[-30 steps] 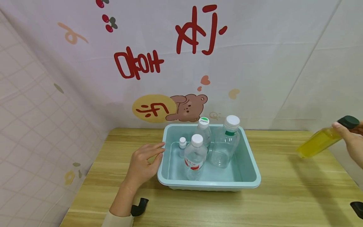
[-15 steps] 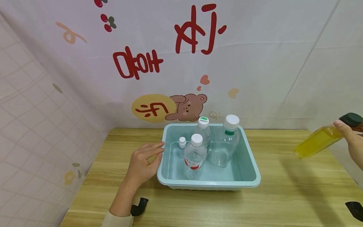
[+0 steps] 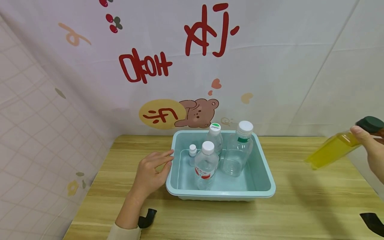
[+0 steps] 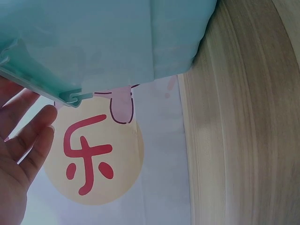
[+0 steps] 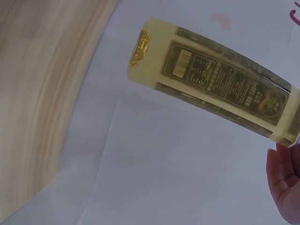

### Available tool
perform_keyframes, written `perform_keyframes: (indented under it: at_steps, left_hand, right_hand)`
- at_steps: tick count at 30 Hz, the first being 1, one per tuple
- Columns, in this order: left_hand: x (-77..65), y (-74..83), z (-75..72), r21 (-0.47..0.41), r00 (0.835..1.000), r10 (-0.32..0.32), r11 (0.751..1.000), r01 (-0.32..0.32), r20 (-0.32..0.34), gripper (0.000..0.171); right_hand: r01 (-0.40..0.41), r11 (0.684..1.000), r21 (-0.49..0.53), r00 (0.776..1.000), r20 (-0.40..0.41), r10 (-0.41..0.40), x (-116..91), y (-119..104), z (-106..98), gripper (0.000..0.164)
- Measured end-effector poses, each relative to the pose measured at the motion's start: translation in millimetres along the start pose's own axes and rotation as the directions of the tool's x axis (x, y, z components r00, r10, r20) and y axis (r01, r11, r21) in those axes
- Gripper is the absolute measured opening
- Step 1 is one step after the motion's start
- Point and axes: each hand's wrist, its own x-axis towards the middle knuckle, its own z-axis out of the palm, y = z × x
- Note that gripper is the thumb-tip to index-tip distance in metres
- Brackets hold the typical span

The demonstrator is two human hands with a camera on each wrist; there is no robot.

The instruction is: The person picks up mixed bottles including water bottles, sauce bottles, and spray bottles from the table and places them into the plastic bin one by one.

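Note:
At the right edge of the head view my right hand (image 3: 373, 150) grips a bottle of yellow liquid (image 3: 331, 150) near its dark green cap (image 3: 369, 124). The bottle is tilted, base down and to the left, held above the table. A dark printed label (image 5: 225, 77) shows on it in the right wrist view. My left hand (image 3: 153, 173) rests its loosely bent fingertips at the left rim of a light blue plastic basin (image 3: 222, 194). Inside stand a clear bottle with a red label (image 3: 207, 170), a large clear bottle (image 3: 238, 153), another clear bottle (image 3: 214, 138) and a small white-capped bottle (image 3: 192, 156).
The basin stands on a wood-grain table (image 3: 288, 213), close to a white printed cloth (image 3: 285, 76) at the back. A second cloth with a grid pattern (image 3: 33, 133) hangs at the left. Black strap ends (image 3: 147, 218) stick out beside the wrists.
My right hand has brought the bottle of yellow liquid slightly to the left, its shadow shifting left with it. The left hand and the basin stay where they were.

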Motion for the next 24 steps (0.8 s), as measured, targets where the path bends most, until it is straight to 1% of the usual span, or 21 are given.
perform_keyframes:
  at_steps: [4,5,7,9,11,14,18,21,24]
  left_hand:
    - [0.0,-0.2,-0.1,0.000,1.000,-0.001,1.000,0.001,0.002,0.020]
    - [0.0,-0.2,-0.2,0.000,1.000,-0.002,1.000,0.002,0.003,0.021]
    - [0.0,-0.1,-0.3,0.001,1.000,-0.002,1.000,0.002,0.004,0.021]
    - [0.0,-0.1,-0.4,0.002,1.000,-0.003,1.000,0.003,0.005,0.021]
    - [0.2,0.1,-0.6,0.002,1.000,-0.003,1.000,0.003,0.005,0.021]
    - [0.4,0.3,-0.9,0.005,1.000,-0.003,1.000,0.003,0.004,0.021]
    - [0.7,0.5,-1.1,0.007,1.000,-0.002,1.000,0.002,0.003,0.021]
    - [1.0,0.5,-1.0,0.006,1.000,0.003,1.000,-0.003,0.001,0.021]
    - [1.6,0.6,-0.9,0.004,1.000,0.011,1.000,-0.011,-0.001,0.021]
  right_hand:
    - [0.053,0.996,0.071,0.998,0.017,-0.054,0.6,-10.9,2.3,0.035]
    - [0.071,0.995,0.068,0.997,0.021,-0.072,0.3,-14.2,2.8,0.034]
    - [0.083,0.995,0.061,0.996,0.022,-0.084,-0.5,-21.2,3.8,0.033]
    - [0.078,0.996,0.035,0.997,0.024,-0.079,-1.7,-28.9,5.0,0.034]
    - [0.070,0.997,0.035,0.997,0.024,-0.071,-2.4,-35.9,6.7,0.036]
    - [0.028,0.998,0.053,0.999,0.029,-0.030,-3.4,-45.5,9.3,0.040]
    - [-0.026,0.999,0.048,0.999,0.035,0.025,-4.6,-56.8,11.8,0.043]
    - [-0.012,0.998,0.063,0.999,0.039,0.010,-5.3,-64.8,13.9,0.042]
    - [0.041,0.993,0.110,0.998,0.046,-0.046,-5.1,-73.0,16.6,0.038]
